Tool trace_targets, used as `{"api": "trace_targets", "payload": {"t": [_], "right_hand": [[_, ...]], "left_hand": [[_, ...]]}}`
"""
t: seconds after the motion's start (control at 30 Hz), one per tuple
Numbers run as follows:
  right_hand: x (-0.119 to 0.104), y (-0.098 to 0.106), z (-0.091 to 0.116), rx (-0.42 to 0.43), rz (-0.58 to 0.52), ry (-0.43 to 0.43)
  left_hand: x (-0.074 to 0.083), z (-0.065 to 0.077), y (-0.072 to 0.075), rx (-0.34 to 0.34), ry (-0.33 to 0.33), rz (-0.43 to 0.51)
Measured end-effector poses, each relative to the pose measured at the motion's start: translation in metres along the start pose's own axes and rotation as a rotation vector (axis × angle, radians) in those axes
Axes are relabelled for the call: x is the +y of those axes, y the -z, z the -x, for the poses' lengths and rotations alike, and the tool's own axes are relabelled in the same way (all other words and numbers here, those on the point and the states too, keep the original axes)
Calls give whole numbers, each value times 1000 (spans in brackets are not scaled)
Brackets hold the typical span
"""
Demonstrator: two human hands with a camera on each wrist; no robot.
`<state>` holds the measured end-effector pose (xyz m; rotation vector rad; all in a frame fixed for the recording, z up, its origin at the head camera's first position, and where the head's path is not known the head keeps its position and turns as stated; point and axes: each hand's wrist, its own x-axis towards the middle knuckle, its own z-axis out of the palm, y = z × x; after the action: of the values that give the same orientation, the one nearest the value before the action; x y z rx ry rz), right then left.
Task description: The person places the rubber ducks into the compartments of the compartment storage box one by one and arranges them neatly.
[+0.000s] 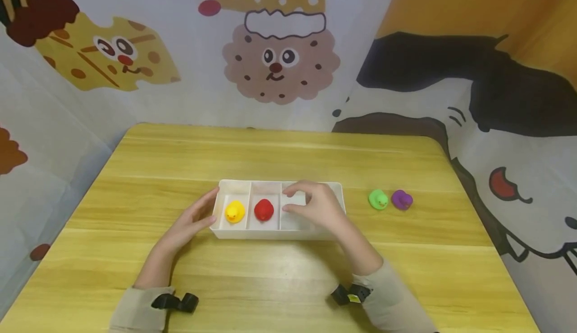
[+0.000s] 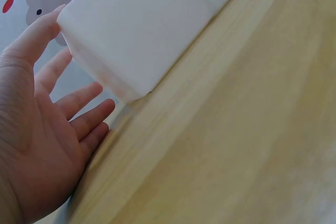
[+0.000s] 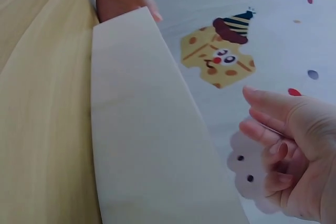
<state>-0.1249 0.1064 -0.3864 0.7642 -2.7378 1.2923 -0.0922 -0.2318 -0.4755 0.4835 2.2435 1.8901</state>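
A white divided tray [image 1: 270, 234] lies lengthwise on the wooden table. In its leftmost compartment sits a yellow toy duck [image 1: 234, 212], and the one beside it holds a red toy duck [image 1: 264, 210]. My left hand [image 1: 187, 225] is at the tray's left end; in the left wrist view its thumb touches the corner, other fingers spread along the end wall. Over the third compartment hovers my right hand [image 1: 320, 205], thumb and index finger apart with nothing between them. It partly hides the tray's right end. The right wrist view shows this hand [image 3: 299, 145] above the tray wall.
Right of the tray, a green toy duck [image 1: 378, 200] and a purple toy duck [image 1: 402, 200] stand close together on the table [image 1: 270, 283]. A cartoon-printed cloth [image 1: 180, 107] hangs behind the table's far edge and along its left side.
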Motion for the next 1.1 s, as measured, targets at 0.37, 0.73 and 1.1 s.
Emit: {"api": "trace_targets", "payload": {"t": [0.37,0.73,1.1], "right_hand": [[28,31,29,123,-162,58],[27,73,56,204,-75,9],[57,104,82,238,5,-36]], "left_hand": [[1,-1,0,2,-4,-6],[2,-1,0,-5,-13,-10],[2,0,-1,-2,-2,-16]]}}
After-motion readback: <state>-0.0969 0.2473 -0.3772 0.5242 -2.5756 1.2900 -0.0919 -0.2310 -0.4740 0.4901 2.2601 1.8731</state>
